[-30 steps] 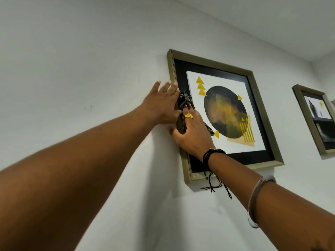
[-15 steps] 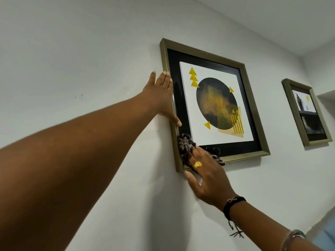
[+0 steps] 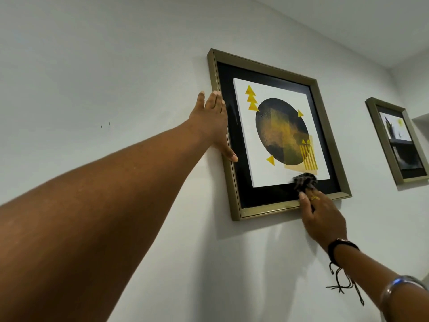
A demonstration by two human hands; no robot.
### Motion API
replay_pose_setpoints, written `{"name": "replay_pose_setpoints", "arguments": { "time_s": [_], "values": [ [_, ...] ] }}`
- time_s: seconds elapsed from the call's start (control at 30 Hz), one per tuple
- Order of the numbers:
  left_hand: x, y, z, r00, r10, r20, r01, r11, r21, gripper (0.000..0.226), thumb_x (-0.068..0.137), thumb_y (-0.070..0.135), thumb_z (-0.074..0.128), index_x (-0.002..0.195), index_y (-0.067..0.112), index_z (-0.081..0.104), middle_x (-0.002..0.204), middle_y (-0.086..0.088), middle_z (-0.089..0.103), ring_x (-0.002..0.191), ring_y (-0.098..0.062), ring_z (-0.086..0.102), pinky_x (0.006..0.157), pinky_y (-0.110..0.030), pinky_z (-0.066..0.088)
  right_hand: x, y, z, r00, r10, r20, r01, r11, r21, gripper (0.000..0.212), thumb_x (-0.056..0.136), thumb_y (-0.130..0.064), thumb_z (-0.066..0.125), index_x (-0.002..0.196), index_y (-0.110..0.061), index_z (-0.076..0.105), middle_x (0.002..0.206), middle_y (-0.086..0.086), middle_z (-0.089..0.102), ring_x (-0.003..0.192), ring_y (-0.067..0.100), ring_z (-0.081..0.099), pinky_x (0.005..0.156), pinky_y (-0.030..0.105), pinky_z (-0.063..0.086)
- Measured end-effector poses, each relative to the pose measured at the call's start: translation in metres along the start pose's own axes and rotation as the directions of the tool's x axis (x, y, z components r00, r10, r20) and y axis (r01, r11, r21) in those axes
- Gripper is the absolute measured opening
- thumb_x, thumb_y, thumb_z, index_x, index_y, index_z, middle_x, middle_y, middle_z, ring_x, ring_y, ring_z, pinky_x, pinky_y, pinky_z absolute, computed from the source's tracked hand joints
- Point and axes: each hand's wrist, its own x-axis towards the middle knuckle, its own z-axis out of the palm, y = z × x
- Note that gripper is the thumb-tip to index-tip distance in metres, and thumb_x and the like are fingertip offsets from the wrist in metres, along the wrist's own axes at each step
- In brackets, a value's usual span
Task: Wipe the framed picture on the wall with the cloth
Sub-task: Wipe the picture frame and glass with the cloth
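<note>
The framed picture (image 3: 334, 126) hangs on the white wall, with an olive-gold frame, a black mat and a dark circle with yellow triangles. My left hand (image 3: 212, 126) lies flat against the frame's left edge, fingers straight and together, thumb over the frame's front. My right hand (image 3: 319, 217) reaches up from below and presses a dark striped cloth (image 3: 304, 180) onto the glass near the lower right corner of the print. Part of the cloth is hidden under my fingers.
A second, smaller framed picture (image 3: 373, 135) hangs farther right on the same wall. The wall meets a side wall at the far right. Two small marks dot the wall (image 3: 105, 125) left of my left arm.
My right hand has carried the cloth from the frame's left side down to the lower left corner, then right along the bottom. My left hand stays against the left edge.
</note>
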Motion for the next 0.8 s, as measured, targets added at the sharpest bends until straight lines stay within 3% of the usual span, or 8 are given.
{"name": "replay_pose_setpoints", "arguments": {
  "time_s": [0.07,0.17,0.3,0.4,0.47,0.6,0.67,0.8],
  "values": [
    [-0.001,-0.001,0.001,1.000,0.001,-0.013,-0.001,1.000,-0.008,0.150,0.049,0.092,0.055,0.153,0.001,-0.005,0.164,-0.020,-0.008,0.151,-0.032,-0.015,0.120,-0.056,-0.008,0.016,0.006,-0.006,0.984,0.169,0.054,-0.171,0.985,0.034,0.060,0.096,-0.059,0.023,0.118,-0.019,0.063,0.121,0.014,0.066,0.111,0.037,0.059,0.082,0.043,0.049],
    [-0.001,-0.001,0.004,1.000,0.007,-0.030,-0.007,1.000,-0.023,0.150,0.049,0.092,0.054,0.153,0.002,-0.006,0.164,-0.019,-0.009,0.151,-0.031,-0.016,0.119,-0.055,-0.008,0.033,-0.001,-0.011,0.916,0.372,0.150,-0.394,0.906,0.158,0.074,0.094,-0.066,0.016,0.104,-0.013,0.067,0.113,0.020,0.066,0.106,0.040,0.058,0.088,0.045,0.046],
    [0.001,-0.003,0.009,0.999,0.008,-0.033,-0.009,1.000,-0.030,0.149,0.050,0.092,0.053,0.153,0.003,-0.007,0.164,-0.018,-0.010,0.151,-0.031,-0.017,0.119,-0.055,-0.009,0.031,-0.029,-0.006,0.900,0.413,0.137,-0.432,0.886,0.169,0.085,0.087,-0.074,0.010,0.088,-0.011,0.067,0.103,0.021,0.067,0.101,0.040,0.059,0.093,0.051,0.047],
    [0.000,-0.003,0.009,0.999,0.003,-0.036,-0.004,0.999,-0.038,0.149,0.050,0.092,0.052,0.153,0.003,-0.007,0.164,-0.018,-0.011,0.151,-0.031,-0.017,0.119,-0.055,-0.009,0.007,-0.057,-0.005,0.946,0.319,0.067,-0.326,0.924,0.202,0.074,0.090,-0.071,0.013,0.062,-0.014,0.052,0.075,0.012,0.063,0.080,0.036,0.060,0.071,0.042,0.050],
    [0.000,-0.003,0.008,0.999,-0.001,-0.034,0.000,1.000,-0.030,0.150,0.049,0.092,0.053,0.153,0.003,-0.007,0.164,-0.018,-0.010,0.151,-0.032,-0.016,0.119,-0.055,-0.009,-0.017,-0.081,-0.005,0.989,0.145,0.025,-0.146,0.958,0.248,0.064,0.096,-0.063,0.017,0.054,-0.019,0.039,0.059,0.002,0.053,0.064,0.029,0.055,0.056,0.031,0.037],
    [-0.003,-0.002,0.006,1.000,-0.004,-0.028,0.003,1.000,-0.020,0.151,0.049,0.092,0.054,0.153,0.001,-0.006,0.164,-0.020,-0.009,0.151,-0.032,-0.015,0.119,-0.055,-0.008,-0.065,-0.129,-0.014,0.982,-0.185,-0.032,0.186,0.932,0.311,0.048,0.098,-0.054,0.022,0.070,-0.027,0.050,0.072,-0.007,0.058,0.076,0.018,0.054,0.066,0.033,0.041],
    [-0.004,-0.002,0.003,1.000,0.001,-0.025,-0.001,1.000,-0.013,0.150,0.049,0.092,0.053,0.153,0.001,-0.006,0.164,-0.020,-0.009,0.151,-0.033,-0.014,0.119,-0.055,-0.008,-0.075,-0.152,-0.016,0.977,-0.210,-0.035,0.208,0.911,0.356,0.051,0.097,-0.054,0.025,0.074,-0.022,0.057,0.075,-0.007,0.060,0.079,0.016,0.054,0.069,0.036,0.045],
    [-0.003,-0.002,0.002,1.000,0.001,-0.028,-0.001,1.000,0.012,0.149,0.050,0.093,0.051,0.153,0.002,-0.005,0.164,-0.020,-0.008,0.151,-0.033,-0.014,0.119,-0.056,-0.007,-0.075,-0.179,-0.017,0.996,-0.086,0.002,0.075,0.874,0.479,0.052,0.094,-0.062,0.026,0.063,-0.023,0.042,0.059,-0.007,0.045,0.067,0.021,0.050,0.062,0.041,0.042]
  ]
}}
